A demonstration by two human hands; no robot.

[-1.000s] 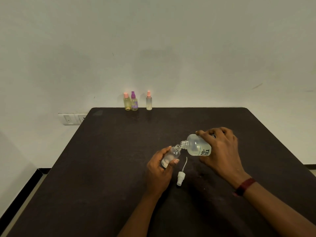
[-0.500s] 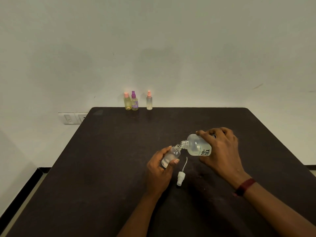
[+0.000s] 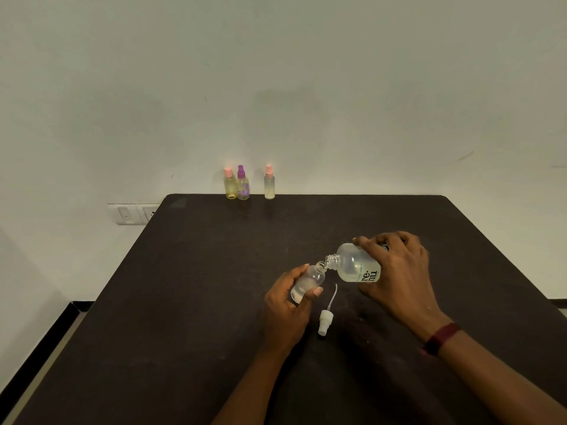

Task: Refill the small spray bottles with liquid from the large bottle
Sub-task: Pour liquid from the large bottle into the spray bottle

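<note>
Small bottle (image 3: 307, 282) sits just right of table (image 3: 190, 302) centre, tilted, open mouth toward 1 o'clock. Left hand (image 3: 285, 311) holds it, fingers and thumb wrapped round the body. Large bottle (image 3: 356, 266) lies nearly flat at its 2 o'clock, neck touching or just above the small mouth; right hand (image 3: 399, 271) grips it from above, fingers curled over the base end. Some clear liquid in the small one; level is hard to read.

Spray cap (image 3: 325, 320) with its tube lies on the table at 5 o'clock of the small bottle, apart from both hands. Three capped bottles (image 3: 242, 187) stand at the far edge, 12 o'clock.

Risks, judged: both mouths are narrow, so any drift of either hand spills onto the table. Too steep a tilt could flood and overflow. The frosted wall hides the level, so overfill is likely.
</note>
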